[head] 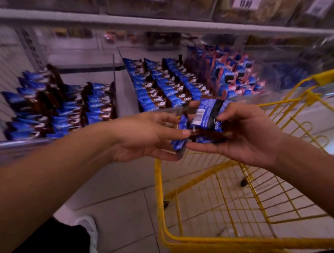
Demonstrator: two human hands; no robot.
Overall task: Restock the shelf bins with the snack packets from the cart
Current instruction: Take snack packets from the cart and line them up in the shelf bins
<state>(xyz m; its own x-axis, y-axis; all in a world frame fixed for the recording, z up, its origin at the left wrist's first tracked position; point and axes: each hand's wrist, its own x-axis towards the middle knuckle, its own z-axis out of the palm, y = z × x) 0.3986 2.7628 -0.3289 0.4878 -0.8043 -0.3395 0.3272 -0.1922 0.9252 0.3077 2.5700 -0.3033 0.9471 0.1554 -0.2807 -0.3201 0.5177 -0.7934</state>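
Observation:
My right hand (247, 136) holds a small stack of blue and brown snack packets (207, 117), barcode side up, above the front corner of the yellow wire cart (209, 240). My left hand (151, 137) pinches one blue packet (180, 136) at the stack's left end between thumb and fingers. Both hands meet in front of the shelf. The left shelf bin (20, 146) holds rows of matching blue and brown packets (60, 106). The middle bin is packed with more rows of the same packets (165, 86). The cart's basket shows no packets inside.
A third bin to the right holds blue and pink packets (232, 75). Clear dividers (114, 78) separate the bins. An upper shelf rail (170, 24) with price tags runs above. White floor tiles and my white shoes (91, 234) lie below.

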